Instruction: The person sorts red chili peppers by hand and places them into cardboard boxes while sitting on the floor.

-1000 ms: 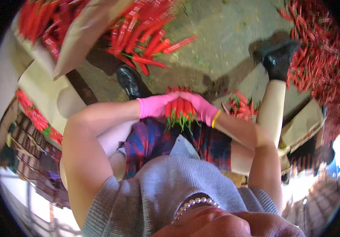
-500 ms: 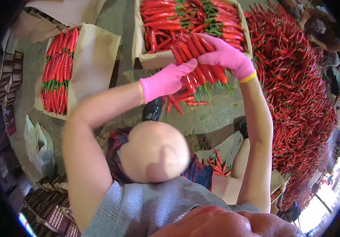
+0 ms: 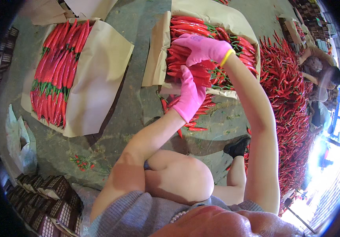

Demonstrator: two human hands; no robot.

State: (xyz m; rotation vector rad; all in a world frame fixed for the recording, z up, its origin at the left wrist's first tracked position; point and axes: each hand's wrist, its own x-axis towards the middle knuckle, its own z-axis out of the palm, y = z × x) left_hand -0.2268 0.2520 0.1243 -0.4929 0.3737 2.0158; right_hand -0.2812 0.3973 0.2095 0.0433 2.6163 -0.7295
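Both my hands wear pink knitted gloves. My right hand (image 3: 208, 49) is over a paper-lined box (image 3: 155, 59), its fingers wrapped round the top of a bunch of red chili peppers (image 3: 202, 75). From below, my left hand (image 3: 191, 96) grips the near side of the same bunch, thumb up. The bunch is slightly blurred and lies against the rows of peppers (image 3: 185, 25) packed in the box. Stems are largely hidden by the gloves. Just in front of the box, a small pile of loose chili peppers (image 3: 201, 112) lies on the floor.
To the left stands another paper-lined box (image 3: 99, 75) with neat rows of chili peppers (image 3: 55, 79). A large heap of peppers (image 3: 284, 106) spreads along the right, with a person (image 3: 318, 65) beyond it. Plastic crates (image 3: 53, 189) stand lower left, near a white sack (image 3: 20, 138).
The bunch has gone from in front of the box to inside it, carried by both hands. My view has shifted, and the left hand is now below the right.
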